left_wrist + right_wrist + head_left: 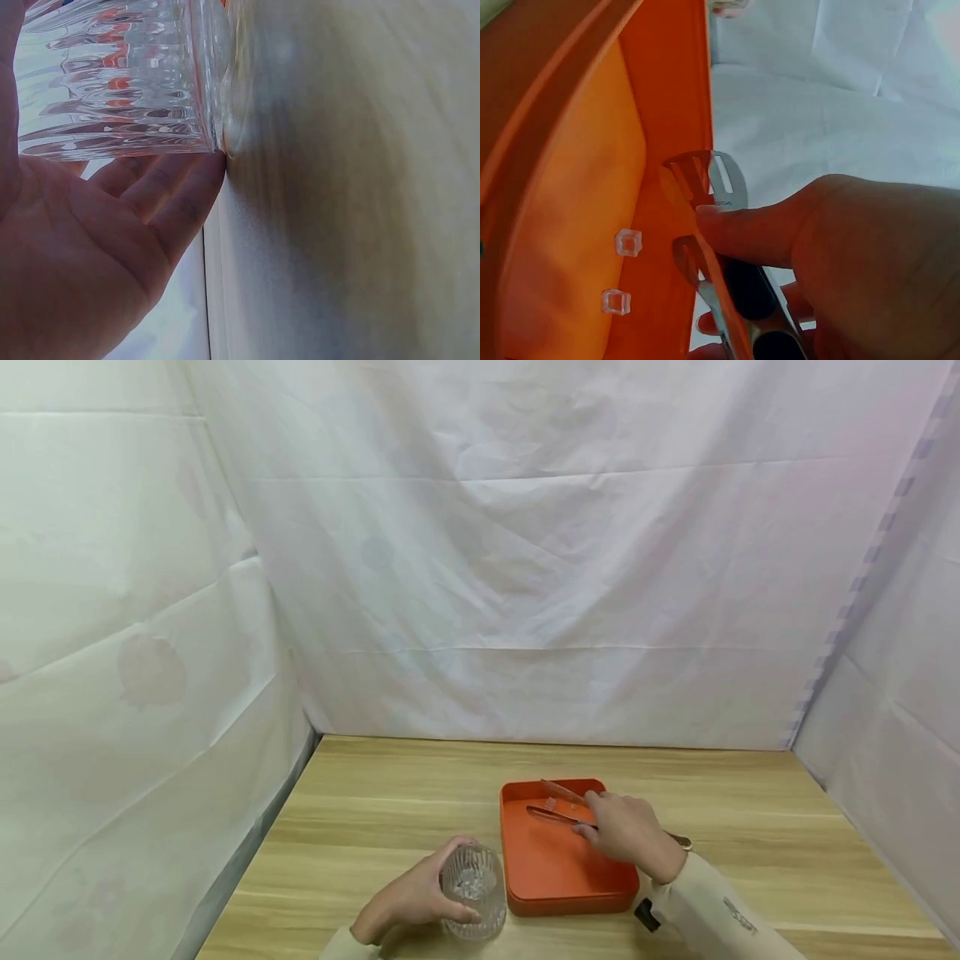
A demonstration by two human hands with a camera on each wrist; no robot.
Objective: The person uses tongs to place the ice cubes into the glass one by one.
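Observation:
A ribbed clear glass (486,906) stands on the table, with clear pieces (472,883) inside. My left hand (412,891) grips it from the left, thumb on the near side and fingers round the back; the left wrist view shows the fingertips low, by its base. In my right hand (633,833) is a pair of metal tongs (553,815), its slotted tips (729,180) apart and nothing between them. The tips hang over an orange tray (558,868). Two small clear cubes (628,242) lie on the tray's floor, near its far wall.
The wood-patterned table (390,793) spreads around the tray. A white cloth (525,568) hangs behind it and along both sides. Under my right forearm sits a small black object (647,915) by the tray's near right corner.

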